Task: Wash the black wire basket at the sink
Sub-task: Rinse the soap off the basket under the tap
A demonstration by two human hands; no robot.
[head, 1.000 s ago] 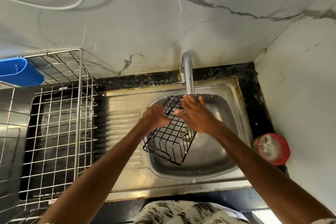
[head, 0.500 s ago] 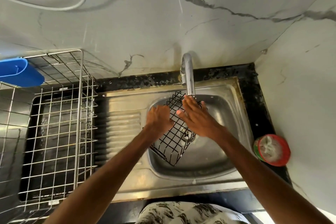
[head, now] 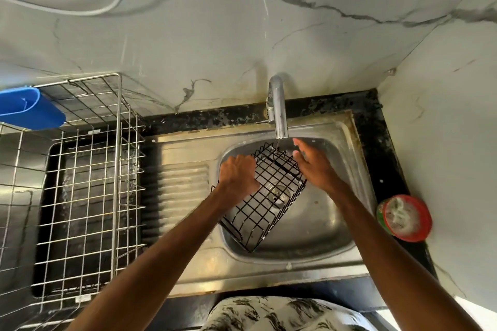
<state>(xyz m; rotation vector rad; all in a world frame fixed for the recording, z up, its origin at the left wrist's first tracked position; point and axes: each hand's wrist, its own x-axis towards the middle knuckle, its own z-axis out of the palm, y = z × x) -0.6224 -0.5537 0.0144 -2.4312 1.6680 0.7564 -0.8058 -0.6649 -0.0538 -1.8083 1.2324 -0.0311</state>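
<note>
Basket [head: 269, 196], black wire, hangs tilted over the sink [head: 317, 250] bowl, its far end up under the tap [head: 278, 110] and its near corner dipping toward the bowl's front left; whether water runs from the spout is hard to make out, only a thin glint shows at its tip; the drain shows dimly through the mesh. The left hand [head: 238, 179] covers the basket's left rim, knuckles up, fingers curled down and clenched on the wire; the fingertips themselves are hidden under the hand. The right hand [head: 314, 166] lies against the basket's far right edge with fingers straight and loosely spread, pointing toward the spout; whether the palm presses the wire or only touches it I cannot tell. Both forearms reach in from the near edge, bare, and cross the steel rim. The sink is stainless, stained brown along its back, with a ribbed drainboard [head: 183, 191] to the left; a steel wire rack [head: 88, 196] stands further left, cut off by the frame, with a blue tub [head: 29, 109] hooked at its far corner, also cut off. A red-rimmed pot [head: 404, 217] sits on the black counter right of the sink, its contents blurred. Pale marbled wall rises behind and at right; a grey hose [head: 118, 0] loops across it.
</note>
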